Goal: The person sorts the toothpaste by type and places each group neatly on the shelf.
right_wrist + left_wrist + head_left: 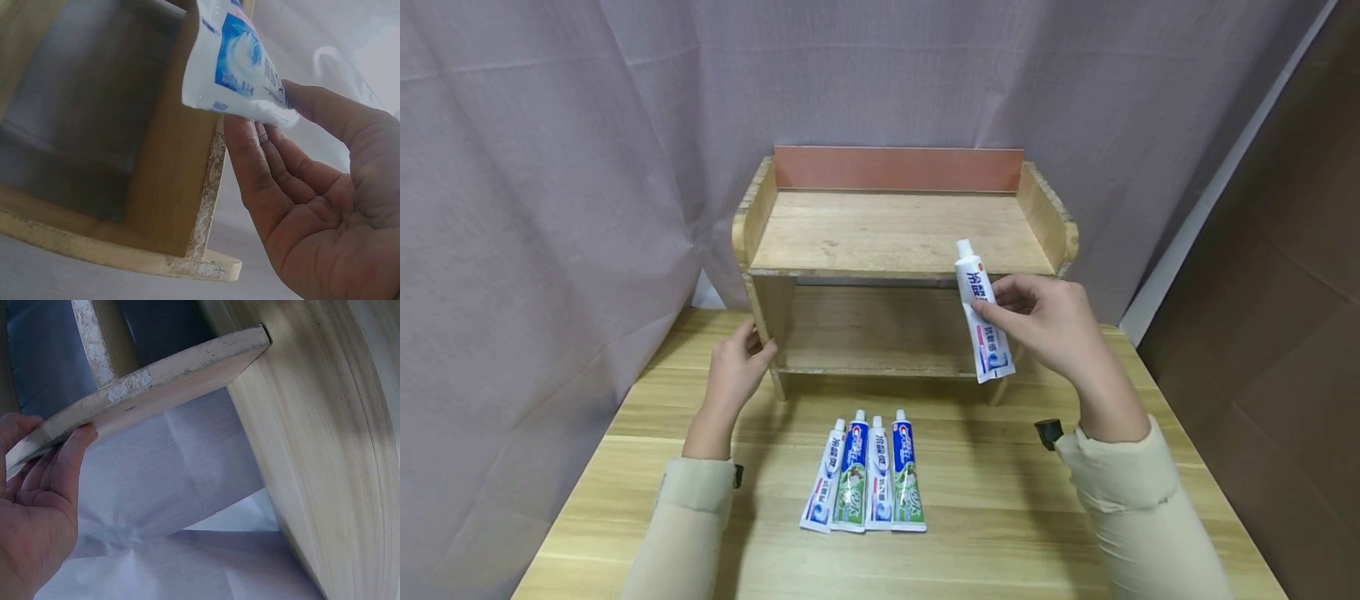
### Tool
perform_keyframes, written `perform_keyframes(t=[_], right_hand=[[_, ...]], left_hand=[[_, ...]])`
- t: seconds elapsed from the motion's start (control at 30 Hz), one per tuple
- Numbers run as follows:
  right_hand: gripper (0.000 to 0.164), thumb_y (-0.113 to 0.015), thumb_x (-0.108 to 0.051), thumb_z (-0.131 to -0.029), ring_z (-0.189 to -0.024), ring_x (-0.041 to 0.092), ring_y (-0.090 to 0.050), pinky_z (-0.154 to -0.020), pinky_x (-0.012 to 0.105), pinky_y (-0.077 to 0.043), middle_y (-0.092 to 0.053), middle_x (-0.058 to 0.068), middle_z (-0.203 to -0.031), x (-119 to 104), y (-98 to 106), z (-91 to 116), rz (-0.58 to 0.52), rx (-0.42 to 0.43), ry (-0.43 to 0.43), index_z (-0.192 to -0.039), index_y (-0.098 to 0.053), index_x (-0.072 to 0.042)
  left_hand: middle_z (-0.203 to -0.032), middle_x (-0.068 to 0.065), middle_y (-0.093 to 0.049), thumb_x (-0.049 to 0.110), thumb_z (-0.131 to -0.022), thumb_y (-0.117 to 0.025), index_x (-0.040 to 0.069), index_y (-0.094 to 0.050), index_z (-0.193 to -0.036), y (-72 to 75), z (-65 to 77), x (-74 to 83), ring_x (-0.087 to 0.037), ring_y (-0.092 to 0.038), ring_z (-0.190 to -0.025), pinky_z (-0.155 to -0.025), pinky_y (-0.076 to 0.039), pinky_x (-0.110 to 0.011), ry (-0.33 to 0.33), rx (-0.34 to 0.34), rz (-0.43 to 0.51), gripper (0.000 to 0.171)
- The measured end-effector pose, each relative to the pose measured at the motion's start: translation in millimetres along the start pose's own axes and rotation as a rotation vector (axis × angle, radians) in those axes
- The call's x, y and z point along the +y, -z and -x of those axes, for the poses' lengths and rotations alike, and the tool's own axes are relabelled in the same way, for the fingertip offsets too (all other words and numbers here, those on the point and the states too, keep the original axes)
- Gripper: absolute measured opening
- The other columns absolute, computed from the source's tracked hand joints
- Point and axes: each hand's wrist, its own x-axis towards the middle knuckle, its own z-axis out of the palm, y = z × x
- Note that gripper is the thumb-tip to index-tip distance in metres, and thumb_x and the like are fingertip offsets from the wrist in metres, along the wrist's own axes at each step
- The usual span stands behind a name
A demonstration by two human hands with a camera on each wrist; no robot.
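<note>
My right hand [1037,321] pinches a white toothpaste tube [977,312] between thumb and fingers, cap upward, in front of the shelf's right side. In the right wrist view the tube's crimped end [240,78] shows close up. With thumb and fingers, my left hand [741,367] grips the left side panel of the wooden shelf [880,229]; the left wrist view shows that panel [181,372] between them. On the table in front lie two white tubes [826,475] [878,475] and two blue-green tubes [852,475] [907,475], alternating side by side with caps toward the shelf.
The two-tier shelf stands on a wood-grain table [985,517], a reddish board [898,169] along its upper back edge. Grey cloth [880,75] hangs behind and to the left. A brown panel [1262,275] borders the right side.
</note>
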Motion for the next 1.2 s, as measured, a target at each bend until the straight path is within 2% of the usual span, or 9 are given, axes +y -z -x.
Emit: perform_keyframes(t=[0.43,0.67,1.2], right_hand=[[0.035,-0.075,-0.041,-0.090,-0.077,0.017,-0.068,-0.060,0.016,-0.053,-0.075,0.005,-0.088,-6.1,6.1,-11.9,0.004,0.010,0.019,-0.100,-0.075,-0.008],[0.032,-0.077,-0.039,-0.089,-0.077,0.016,-0.068,-0.061,0.017,-0.052,-0.075,0.005,-0.089,-8.3,7.3,-15.5,-0.006,0.025,-0.011,-0.100,-0.076,-0.009],[0.038,-0.076,-0.044,-0.089,-0.079,0.017,-0.066,-0.061,0.020,-0.054,-0.074,0.007,-0.091,-15.0,15.2,-25.3,-0.030,-0.004,-0.054,-0.103,-0.075,-0.008]], left_hand=[[-0.120,-0.026,-0.067,0.014,-0.095,-0.067,0.009,-0.062,-0.132,-0.8,0.1,0.5,-0.039,-0.068,-0.108,-0.090,-0.060,-0.044,-0.009,0.001,-0.001,0.038],[-0.119,-0.026,-0.067,0.014,-0.094,-0.067,0.009,-0.062,-0.131,-0.8,-0.3,-0.1,-0.039,-0.069,-0.107,-0.089,-0.060,-0.045,-0.006,0.008,-0.002,0.037],[-0.116,-0.025,-0.069,0.013,-0.093,-0.068,0.009,-0.064,-0.127,0.2,0.2,1.5,-0.038,-0.070,-0.104,-0.088,-0.061,-0.044,-0.015,0.024,-0.010,0.034]])
